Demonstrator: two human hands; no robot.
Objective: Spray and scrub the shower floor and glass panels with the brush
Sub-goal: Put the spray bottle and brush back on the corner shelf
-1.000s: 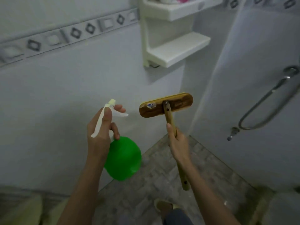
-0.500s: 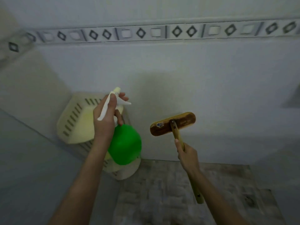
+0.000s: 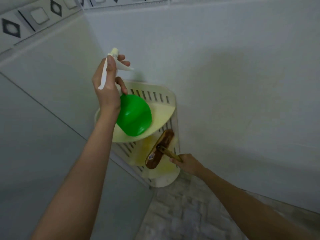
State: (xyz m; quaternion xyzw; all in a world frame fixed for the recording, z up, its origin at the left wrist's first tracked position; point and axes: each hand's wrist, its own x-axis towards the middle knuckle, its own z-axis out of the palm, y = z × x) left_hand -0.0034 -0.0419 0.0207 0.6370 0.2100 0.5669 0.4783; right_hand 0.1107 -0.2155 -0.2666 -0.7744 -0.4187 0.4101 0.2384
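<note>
1. 1 wooden brush sits tilted, its head against the lower tier of a cream corner shelf.
2. The right hand grips the brush handle.
3. The left hand grips a green spray bottle by its white trigger head, above the brush.
4. The grey shower floor lies below.

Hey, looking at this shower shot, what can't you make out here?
Head view only:
- Brush: bristles face away, hidden behind its wooden back.
- Handle: mostly hidden by the right hand and forearm.
- Bottle: neck covered by the left hand.
- Label on the brush: too small and blurred to read.
- Floor: blurred, cut off by the bottom edge.
</note>
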